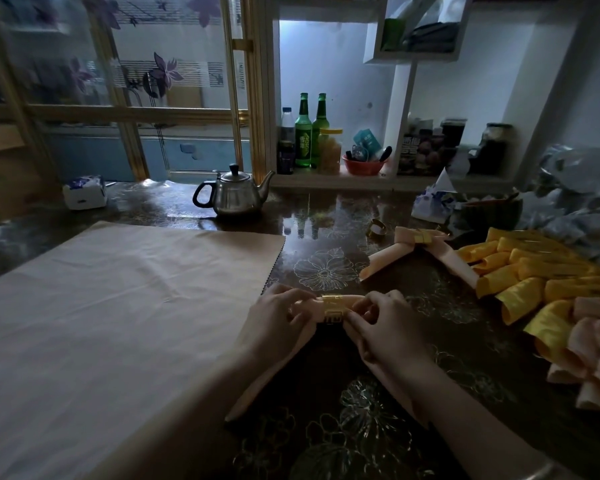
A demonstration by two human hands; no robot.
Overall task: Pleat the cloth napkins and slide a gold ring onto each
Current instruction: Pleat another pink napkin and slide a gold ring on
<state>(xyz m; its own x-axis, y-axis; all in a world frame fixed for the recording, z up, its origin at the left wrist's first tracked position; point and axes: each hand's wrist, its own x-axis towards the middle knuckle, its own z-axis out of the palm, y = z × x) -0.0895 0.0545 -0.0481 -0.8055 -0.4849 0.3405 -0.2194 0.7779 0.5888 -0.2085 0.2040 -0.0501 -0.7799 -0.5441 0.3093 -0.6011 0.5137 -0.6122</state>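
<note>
— While both hands are on it, where does the pleated napkin [284, 358] lie, reckoned from the steel teapot [234, 195]?

— Well in front of the teapot and a little to its right, on the dark flowered table [326, 209]. One end trails from the hands toward the person.

— And the gold ring [332, 308]?

— Round the napkin's gathered middle, between the two hands.

— How do the fingers stand?

— The left hand [281, 317] has its fingers curled round the pink bundle just left of the ring. The right hand [385, 327] pinches the cloth just right of the ring, thumb against bent fingers. Whether the right fingertips also touch the metal, I cannot tell.

— What else lies around the teapot?

— In front of it and to its left a large beige cloth [118, 306] lies spread flat. To its right a spare ring [378, 230] stands on the table, and just beyond that lies a ringed pink napkin [420, 244], fanned at both ends. Farther right is a pile of yellow and pink napkins [534, 278]. Behind the teapot, to its right, two green bottles [303, 133] stand on a shelf; to its left lies a tissue pack [84, 192].
</note>
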